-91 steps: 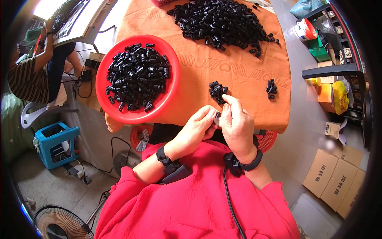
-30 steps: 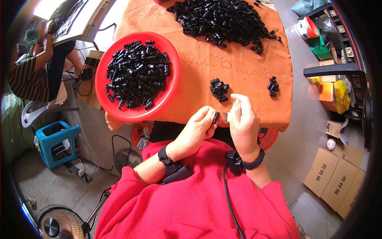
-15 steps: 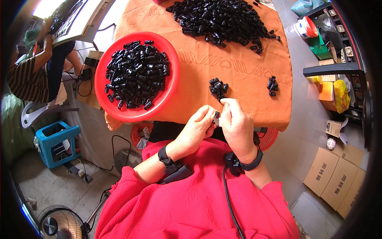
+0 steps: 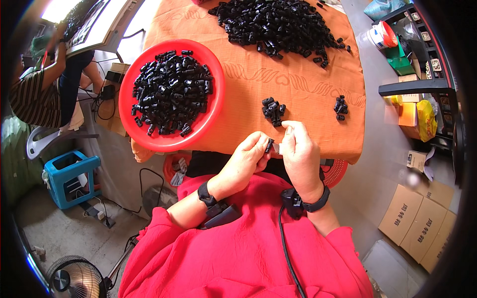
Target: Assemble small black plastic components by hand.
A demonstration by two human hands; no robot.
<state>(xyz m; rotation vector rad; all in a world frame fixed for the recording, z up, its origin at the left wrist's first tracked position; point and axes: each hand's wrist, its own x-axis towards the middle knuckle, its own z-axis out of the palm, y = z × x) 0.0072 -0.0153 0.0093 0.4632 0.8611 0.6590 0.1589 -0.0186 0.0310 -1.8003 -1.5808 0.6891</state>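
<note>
A table (image 4: 298, 84) draped in an orange cloth (image 4: 258, 79) carries a round red basin (image 4: 211, 114) of small black plastic parts at its left edge. A large heap of black parts (image 4: 278, 22) spreads across the far side, with two small clusters (image 4: 273, 110) (image 4: 340, 107) near the front edge.

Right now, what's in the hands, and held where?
A small black plastic piece is pinched between the fingertips of the left hand and the right hand, one at each end. Finer grip detail can't be told.
</note>
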